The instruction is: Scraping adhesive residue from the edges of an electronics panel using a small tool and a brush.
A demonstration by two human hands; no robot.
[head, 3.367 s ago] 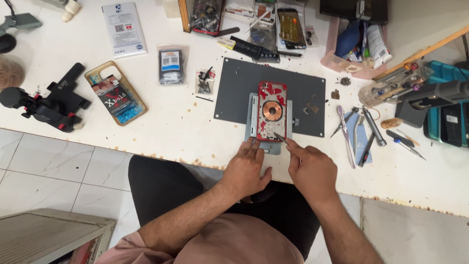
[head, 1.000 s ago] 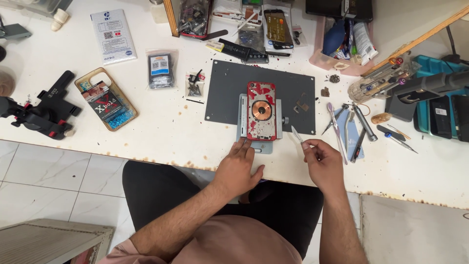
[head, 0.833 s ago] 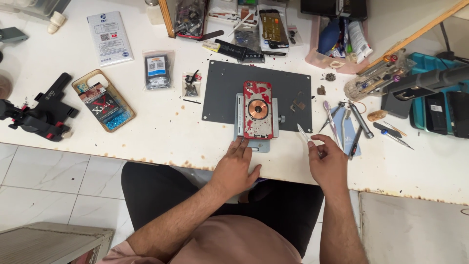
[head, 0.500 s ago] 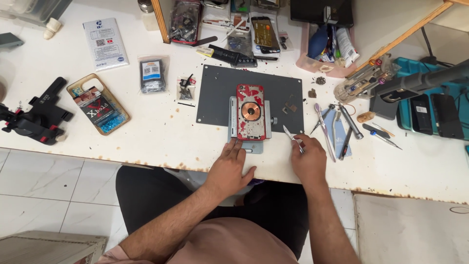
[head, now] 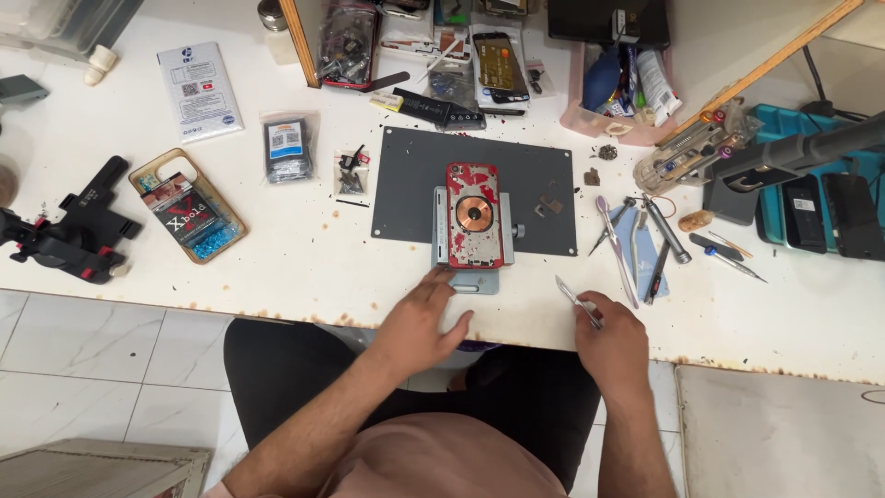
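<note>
From the head camera, looking straight down, the left hand lies palm-down on the white bench at its near edge, its fingers spread loosely and holding nothing; the fingertips reach the foot of the grey metal holding clamp, touching or all but touching it. Just beyond those fingers, gripped upright in that clamp, sits the opened phone back with flaking red coating and a round copper coil, resting on a dark grey rectangular work mat. The right hand rests on the bench edge well to the right of the left, its fingers closed around a slim silver pair of tweezers whose tip points up and to the left, towards the clamp but apart from it. Just beyond and to the right of these fingers lies a loose row of slender metal hand tools on a pale blue cloth. Far to the left of the left fingers are a tan phone case with a printed card inside and a black and red camera clamp. Beyond the mat, well away from both hands, lie small clear bags of parts, a white printed leaflet and a pink tray of bottles and tools.
</note>
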